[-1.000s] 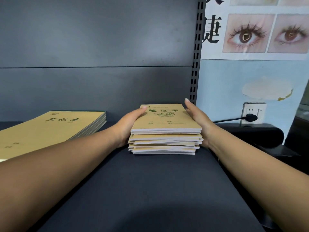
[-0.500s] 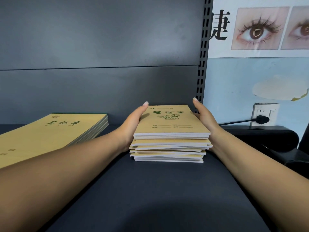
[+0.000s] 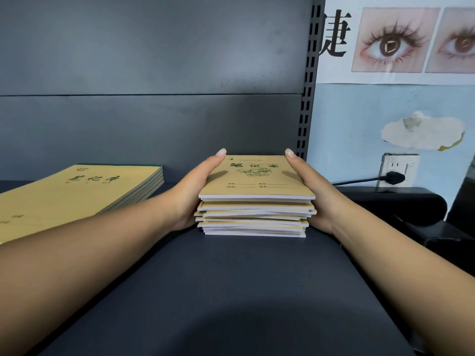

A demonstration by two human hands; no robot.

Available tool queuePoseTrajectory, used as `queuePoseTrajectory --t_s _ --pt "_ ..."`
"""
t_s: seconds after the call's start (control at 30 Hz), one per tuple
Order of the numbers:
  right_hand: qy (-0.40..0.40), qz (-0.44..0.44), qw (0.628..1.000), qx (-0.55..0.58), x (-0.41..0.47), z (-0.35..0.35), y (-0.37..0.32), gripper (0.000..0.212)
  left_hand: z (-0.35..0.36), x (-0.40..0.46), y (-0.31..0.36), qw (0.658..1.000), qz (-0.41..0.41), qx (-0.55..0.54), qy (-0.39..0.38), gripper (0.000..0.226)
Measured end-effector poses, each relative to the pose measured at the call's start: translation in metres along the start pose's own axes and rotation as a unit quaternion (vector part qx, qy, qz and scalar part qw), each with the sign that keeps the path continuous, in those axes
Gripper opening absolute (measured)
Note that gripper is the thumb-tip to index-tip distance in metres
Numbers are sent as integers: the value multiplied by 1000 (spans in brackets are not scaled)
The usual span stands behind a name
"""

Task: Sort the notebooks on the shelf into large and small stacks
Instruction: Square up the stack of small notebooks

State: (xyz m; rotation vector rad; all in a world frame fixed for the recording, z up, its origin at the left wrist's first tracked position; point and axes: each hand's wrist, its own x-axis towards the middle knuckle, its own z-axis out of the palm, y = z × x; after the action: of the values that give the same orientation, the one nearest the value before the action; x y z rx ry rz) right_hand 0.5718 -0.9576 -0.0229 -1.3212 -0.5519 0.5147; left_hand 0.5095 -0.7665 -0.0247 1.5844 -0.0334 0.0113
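Matt kraft-paper notebooks (image 3: 255, 199), matt shelf (image 3: 231, 278)

Dark grey metal back panel (image 3: 154, 73) with one horizontal seam. Dark shelf (image 3: 231, 291) below it, matte, with a soft shadow near the front edge. Slotted upright (image 3: 307, 80) at the panel's right edge. Right of that: pale blue wall (image 3: 359, 111) with a patch of peeled paint (image 3: 421, 132), a poster (image 3: 401, 39) showing eyes, and a white socket (image 3: 398, 169) with a black plug (image 3: 392, 177) in it.
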Motion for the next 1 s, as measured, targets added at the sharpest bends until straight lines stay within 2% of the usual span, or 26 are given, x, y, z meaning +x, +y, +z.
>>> queuePoseTrajectory --t_s 0.2,0.3,0.43,0.57,0.7,0.73,0.8,0.9,1.0 --pt "-2 19 999 -30 -6 6 -2 47 10 -7 2 999 2 -44 4 51" --pt "4 14 1000 -20 -15 11 -4 50 18 -17 8 999 -9 -32 8 55" --pt "-14 -5 998 -53 -33 8 -3 50 23 -39 10 999 2 18 -30 57" --pt "-75 -59 991 -95 -55 1 -4 90 22 -63 6 994 37 69 -72 47" --pt "-119 -107 977 -145 -74 -4 -1 91 17 -71 1 989 81 100 -77 100" --pt "-116 -107 971 -178 -77 -4 1 90 15 -72 1 987 88 105 -80 103" --pt "-92 -109 965 -222 -79 -3 1 73 14 -72 3 982 95 142 -81 97" --pt "-47 -126 961 -240 -69 -4 -1 36 13 -65 4 966 96 240 -9 63" --pt "-7 -114 960 -256 -55 -2 -3 17 12 -55 3 962 107 244 69 38"
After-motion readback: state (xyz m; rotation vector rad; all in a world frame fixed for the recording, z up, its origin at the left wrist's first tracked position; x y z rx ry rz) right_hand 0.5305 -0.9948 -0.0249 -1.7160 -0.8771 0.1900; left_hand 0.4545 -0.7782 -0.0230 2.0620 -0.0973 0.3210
